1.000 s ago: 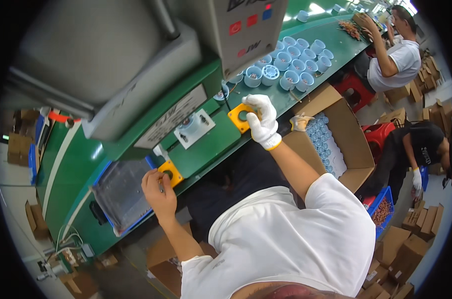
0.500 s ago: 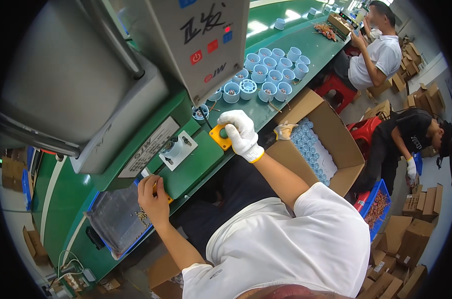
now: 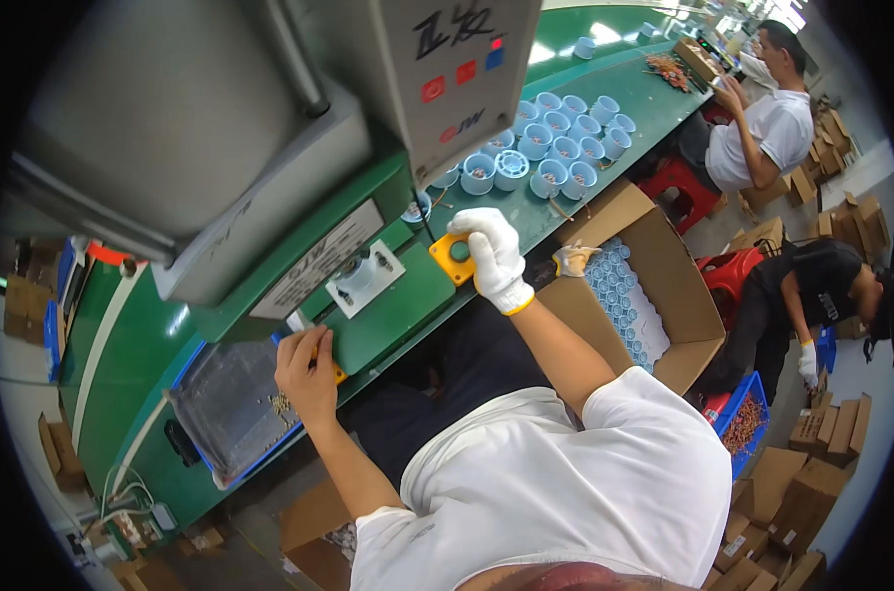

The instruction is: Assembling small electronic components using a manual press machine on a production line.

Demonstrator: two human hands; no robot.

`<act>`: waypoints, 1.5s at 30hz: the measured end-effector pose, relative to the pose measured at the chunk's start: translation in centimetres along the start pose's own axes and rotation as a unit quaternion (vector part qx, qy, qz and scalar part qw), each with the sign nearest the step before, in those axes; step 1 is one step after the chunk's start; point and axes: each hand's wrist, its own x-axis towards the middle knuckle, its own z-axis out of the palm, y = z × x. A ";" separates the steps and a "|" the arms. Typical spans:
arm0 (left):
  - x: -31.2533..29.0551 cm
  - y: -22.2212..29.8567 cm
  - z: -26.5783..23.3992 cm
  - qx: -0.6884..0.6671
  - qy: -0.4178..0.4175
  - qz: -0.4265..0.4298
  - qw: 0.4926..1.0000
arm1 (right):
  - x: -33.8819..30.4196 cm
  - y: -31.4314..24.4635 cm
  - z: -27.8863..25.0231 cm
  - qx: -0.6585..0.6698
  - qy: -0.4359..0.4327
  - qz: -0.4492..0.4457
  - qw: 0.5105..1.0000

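My right hand [image 3: 493, 258], in a white knitted glove, is curled on a yellow push-button box [image 3: 449, 264] with a green button, at the right end of the green press base [image 3: 393, 303]. My bare left hand [image 3: 307, 376] has its fingers bent round a second yellow push-button box [image 3: 340, 374] at the base's left end, mostly hidden by the hand. Between my hands, a white metal fixture plate [image 3: 366, 280] is fixed on the base. A light-blue cup-shaped part [image 3: 353, 272] sits on it under the press head, partly hidden.
Several light-blue cups [image 3: 536, 141] with small parts inside stand on the green bench beyond the press. A carton [image 3: 698, 295] of blue parts is right of me, and a grey tray [image 3: 232, 399] with small brass-coloured pieces lies left. Two people [image 3: 777, 133] work at the right.
The view has shifted slightly, so the press and bench appear farther right. Both my hands stay at the two button boxes. The far co-worker's hands have come down a little.
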 end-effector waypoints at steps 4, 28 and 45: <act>0.8 0.5 0.4 -0.009 -0.010 0.001 1.000 | 0.6 -0.1 -0.8 -0.014 -0.002 -0.012 1.000; 13.5 6.0 1.8 -0.026 -0.221 -0.042 0.974 | -0.1 0.8 -0.5 0.056 0.000 0.025 0.998; -4.4 0.4 -1.6 0.135 0.128 0.041 0.982 | -0.1 -0.9 -0.4 -0.232 -0.067 -0.179 0.954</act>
